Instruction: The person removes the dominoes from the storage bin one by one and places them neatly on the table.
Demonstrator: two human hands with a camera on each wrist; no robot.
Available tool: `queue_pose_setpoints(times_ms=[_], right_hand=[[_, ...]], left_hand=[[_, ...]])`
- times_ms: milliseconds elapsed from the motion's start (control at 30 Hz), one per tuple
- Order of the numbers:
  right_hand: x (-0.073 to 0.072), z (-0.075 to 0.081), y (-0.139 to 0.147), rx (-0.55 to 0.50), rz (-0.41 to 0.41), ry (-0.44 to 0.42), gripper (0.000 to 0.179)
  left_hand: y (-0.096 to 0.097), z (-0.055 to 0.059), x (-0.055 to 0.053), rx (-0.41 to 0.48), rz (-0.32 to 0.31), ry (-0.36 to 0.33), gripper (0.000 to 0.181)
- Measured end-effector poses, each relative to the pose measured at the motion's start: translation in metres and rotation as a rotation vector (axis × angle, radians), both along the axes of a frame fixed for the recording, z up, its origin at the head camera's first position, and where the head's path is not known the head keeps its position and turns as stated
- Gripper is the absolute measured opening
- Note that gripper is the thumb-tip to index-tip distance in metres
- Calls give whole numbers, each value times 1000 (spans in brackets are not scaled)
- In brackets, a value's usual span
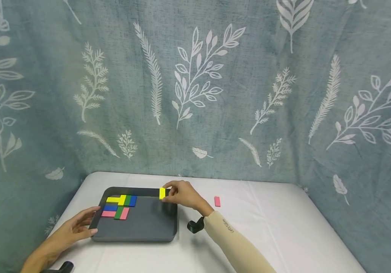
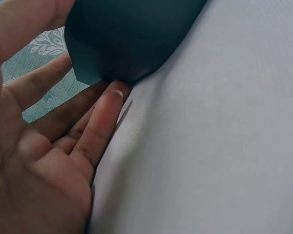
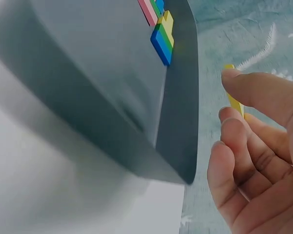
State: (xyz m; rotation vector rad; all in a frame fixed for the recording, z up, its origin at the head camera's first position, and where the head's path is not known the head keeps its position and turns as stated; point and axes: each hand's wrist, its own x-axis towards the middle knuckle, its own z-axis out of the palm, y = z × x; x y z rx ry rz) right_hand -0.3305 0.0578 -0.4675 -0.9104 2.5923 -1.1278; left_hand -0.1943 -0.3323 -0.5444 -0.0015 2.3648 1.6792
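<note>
My right hand [image 1: 183, 194] pinches a small yellow rectangular tile [image 1: 162, 193] between thumb and fingers, above the back right part of a dark grey tray [image 1: 147, 223]. In the right wrist view the tile shows nearly edge-on by the thumb. Inside the tray, at its left, several flat tiles lie against one another, among them a yellow tile [image 1: 113, 200], a blue tile [image 1: 132, 201], a green tile [image 1: 118, 213] and a pink tile [image 1: 108, 214]. My left hand [image 1: 67, 232] touches the tray's left side; in the left wrist view its fingers [image 2: 100, 122] rest against the outer wall.
A single pink tile [image 1: 217, 201] lies on the white-covered table [image 1: 250, 235], right of the tray. Behind and at both sides hangs a blue-green curtain [image 1: 216, 144] with white leaf prints. A dark wrist camera [image 1: 195, 225] is on the right wrist.
</note>
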Motion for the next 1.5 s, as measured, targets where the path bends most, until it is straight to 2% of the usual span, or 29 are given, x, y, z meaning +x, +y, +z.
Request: queue_pose_setpoints(times_ms=[267, 633, 933, 1133, 1400, 1500], right_hand=[[5, 4, 33, -6, -46, 41, 46], [6, 7, 75, -13, -91, 64, 45], [9, 2, 106, -24, -120, 55, 45], [11, -1, 123, -10, -170, 47, 45], [10, -7, 146, -77, -221, -28, 49], [10, -10, 154, -83, -245, -32, 49]], left_hand=[[4, 0, -3, -22, 13, -9, 89], [2, -1, 0, -17, 3, -4, 87], [1, -1, -3, -45, 24, -36, 91], [0, -2, -2, -42, 12, -21, 87], [1, 2, 0, -20, 6, -35, 88], [2, 2, -1, -23, 9, -42, 89]])
